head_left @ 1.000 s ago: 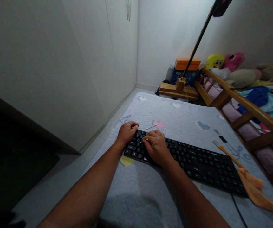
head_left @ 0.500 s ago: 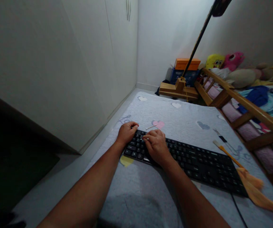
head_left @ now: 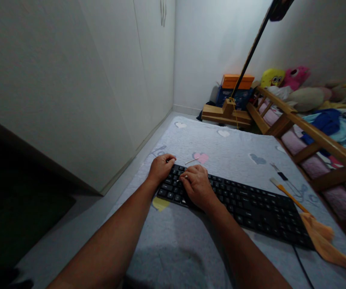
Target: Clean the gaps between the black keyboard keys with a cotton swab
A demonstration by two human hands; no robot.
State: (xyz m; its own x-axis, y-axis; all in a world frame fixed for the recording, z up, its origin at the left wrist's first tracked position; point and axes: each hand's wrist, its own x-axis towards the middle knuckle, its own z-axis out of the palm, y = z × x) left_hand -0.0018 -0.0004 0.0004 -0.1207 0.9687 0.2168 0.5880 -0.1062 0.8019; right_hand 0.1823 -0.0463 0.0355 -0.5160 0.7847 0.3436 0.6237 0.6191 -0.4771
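Note:
A black keyboard (head_left: 252, 204) lies at a slant across the light patterned cloth (head_left: 227, 148). My left hand (head_left: 160, 167) is closed round its far left corner, with the thumb toward the keys. Over the left part of the keys is my right hand (head_left: 197, 185), its fingers pinching a thin white cotton swab (head_left: 186, 176). The swab's tip points down among the keys; most of its stick is hidden by the fingers. Just beyond the keyboard's far edge, a second cotton swab (head_left: 191, 161) rests on the cloth near a printed pink heart.
At the keyboard's right end lie a yellow-handled brush (head_left: 291, 196), an orange cloth (head_left: 320, 237) and a thin metal tool with a black band (head_left: 282, 176). A cable (head_left: 302, 265) runs toward me. A white cabinet (head_left: 124, 80) stands left, a wooden bed rail (head_left: 320, 136) right.
My right hand has shifted slightly left and toward me over the keys, with the cotton swab in its fingers. My left hand stays at the keyboard's corner.

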